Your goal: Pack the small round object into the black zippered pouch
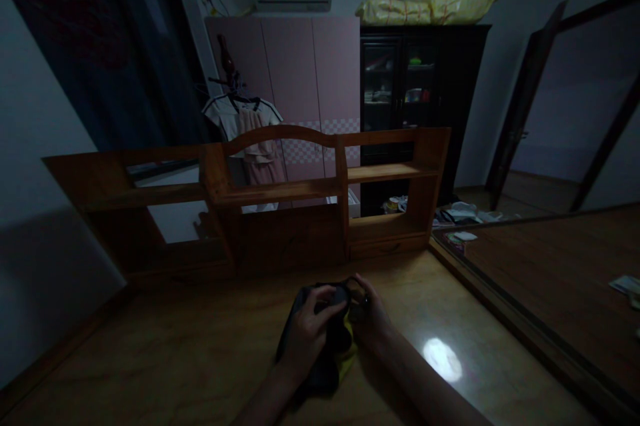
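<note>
A dark pouch-like item with a yellow side rests on the wooden surface in front of me. It is too dim to make out its exact kind. My left hand lies over its top, fingers bent and gripping the dark material near the far end. At its far right corner is my right hand, fingers curled around the edge, where a thin dark strap or rim seems to show. What the right fingertips pinch is partly hidden.
A wooden shelf unit with several compartments stands along the far edge of the wooden surface. A raised wooden edge runs along the right. Behind are a pink wardrobe, a black cabinet and hanging clothes.
</note>
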`<action>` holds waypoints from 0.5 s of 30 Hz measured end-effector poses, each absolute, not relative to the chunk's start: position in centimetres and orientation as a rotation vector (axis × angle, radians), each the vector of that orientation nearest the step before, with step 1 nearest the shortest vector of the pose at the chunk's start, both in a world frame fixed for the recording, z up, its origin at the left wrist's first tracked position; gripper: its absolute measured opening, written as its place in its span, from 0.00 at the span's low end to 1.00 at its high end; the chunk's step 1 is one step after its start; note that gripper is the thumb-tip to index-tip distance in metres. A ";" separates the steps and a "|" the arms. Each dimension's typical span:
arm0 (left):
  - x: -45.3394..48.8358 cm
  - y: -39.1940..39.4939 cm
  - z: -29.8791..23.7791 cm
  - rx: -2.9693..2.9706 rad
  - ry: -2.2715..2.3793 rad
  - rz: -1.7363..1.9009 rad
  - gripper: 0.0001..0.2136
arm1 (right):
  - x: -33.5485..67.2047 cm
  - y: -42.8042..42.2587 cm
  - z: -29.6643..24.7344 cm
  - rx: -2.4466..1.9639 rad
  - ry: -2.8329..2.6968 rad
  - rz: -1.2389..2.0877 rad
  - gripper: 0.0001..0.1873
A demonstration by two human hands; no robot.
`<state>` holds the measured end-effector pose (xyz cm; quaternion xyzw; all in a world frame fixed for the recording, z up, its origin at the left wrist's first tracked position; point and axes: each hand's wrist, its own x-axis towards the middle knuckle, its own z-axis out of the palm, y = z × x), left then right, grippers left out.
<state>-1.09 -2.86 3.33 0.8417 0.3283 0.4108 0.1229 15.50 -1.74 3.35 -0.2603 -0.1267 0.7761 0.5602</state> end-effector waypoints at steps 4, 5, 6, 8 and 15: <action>-1.0 -2.9 3.8 2.495 0.950 1.150 0.31 | 15.6 -1.5 2.9 -0.645 -0.319 1.809 0.15; -1.0 -2.9 3.9 2.498 0.948 1.141 0.32 | 15.6 -1.4 2.8 -0.640 -0.321 1.811 0.15; -1.0 -2.9 3.9 2.498 0.950 1.130 0.32 | 15.6 -1.4 2.8 -0.628 -0.325 1.815 0.15; -1.0 -2.9 3.8 2.491 0.955 1.115 0.32 | 15.6 -1.3 2.7 -0.611 -0.329 1.827 0.16; -1.0 -2.7 3.5 2.466 0.960 1.117 0.31 | 15.5 -1.0 2.4 -0.610 -0.325 1.844 0.18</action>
